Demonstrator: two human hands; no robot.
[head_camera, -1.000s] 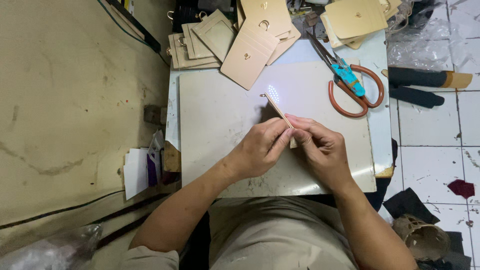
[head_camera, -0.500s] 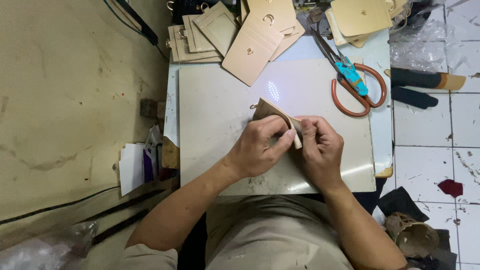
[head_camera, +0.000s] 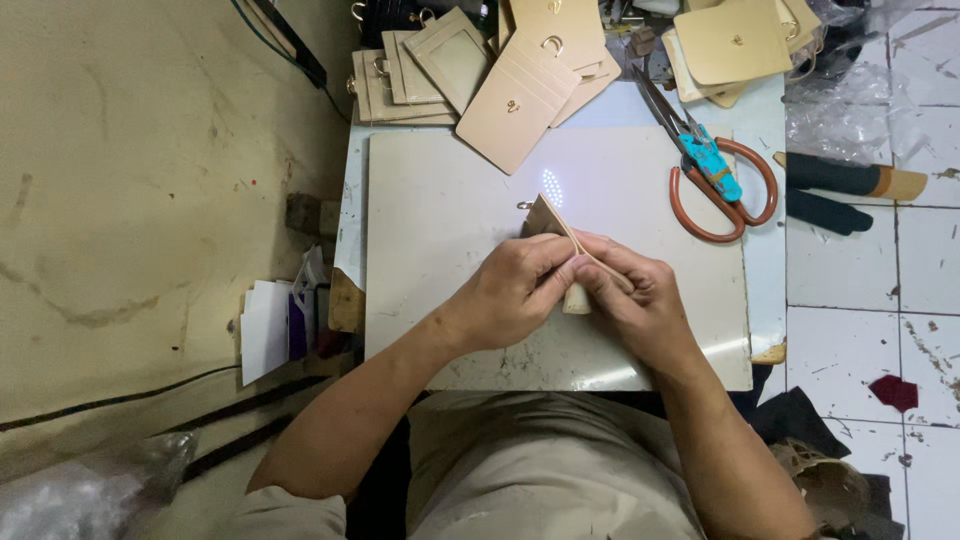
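Head view, looking down on a pale work board (head_camera: 450, 250) set across the person's lap.

Left hand (head_camera: 515, 290): fingers curled and pressed together, thumb and forefinger pinching the near part of a tan leather piece (head_camera: 552, 222). Right hand (head_camera: 640, 305): meets the left from 3 o'clock, fingertips closed on the same piece, thumb pressed along its thin edge. Both hands touch each other at the knuckles.

Tan leather piece: held just above the board near its centre, tilted on edge, its far corner pointing toward 11 o'clock. A small metal ring (head_camera: 524, 206) hangs at that corner. A short pale tab of the piece shows below the fingers, between the two hands.

At 12 o'clock from the hands: a fanned pile of tan card holders (head_camera: 470, 75), overlapping, some with metal rings; one lies partly onto the board's far edge. At 1 o'clock: a second stack of tan pieces (head_camera: 735, 40). At 2 o'clock: large scissors (head_camera: 715, 170) with brown loops and a turquoise wrap, lying flat, blades pointing away.

At 9 o'clock, off the board's edge: white papers (head_camera: 265, 330) standing beside it. Right side: white tiled floor (head_camera: 870, 330).
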